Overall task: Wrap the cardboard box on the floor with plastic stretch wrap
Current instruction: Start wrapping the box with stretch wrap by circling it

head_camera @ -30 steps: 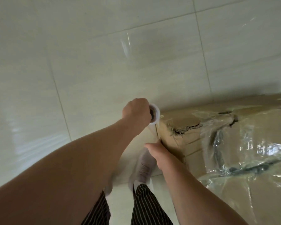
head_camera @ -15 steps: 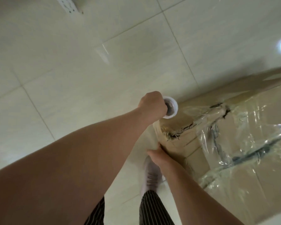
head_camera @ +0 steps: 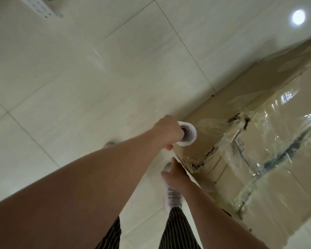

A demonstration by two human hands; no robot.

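- Left hand (head_camera: 169, 132) grips the top of the wrap roll (head_camera: 188, 134), now carried past the box's (head_camera: 258, 177) near-left corner.
- Right hand (head_camera: 176, 175) sits lower by that corner; I cannot tell whether it grips.
- The box sits on the floor (head_camera: 79, 87) at right, partly wrapped; a fresh side likely comes next.

One cardboard box (head_camera: 221, 112) on one tiled floor (head_camera: 75, 78). One roll of stretch wrap (head_camera: 188, 134), white with a dark hollow core. Two bare hands: one left hand (head_camera: 169, 131) and one right hand (head_camera: 174, 175), each on one bare forearm, so two forearms. Two feet in pale socks: the near sock (head_camera: 171, 198) and the far sock (head_camera: 109, 144), which is partly hidden. Two striped trouser legs, the left leg (head_camera: 111, 236) and the right leg (head_camera: 176, 230). One white power strip (head_camera: 37, 6) at the top edge. One round glare spot (head_camera: 298, 17) on the tiles
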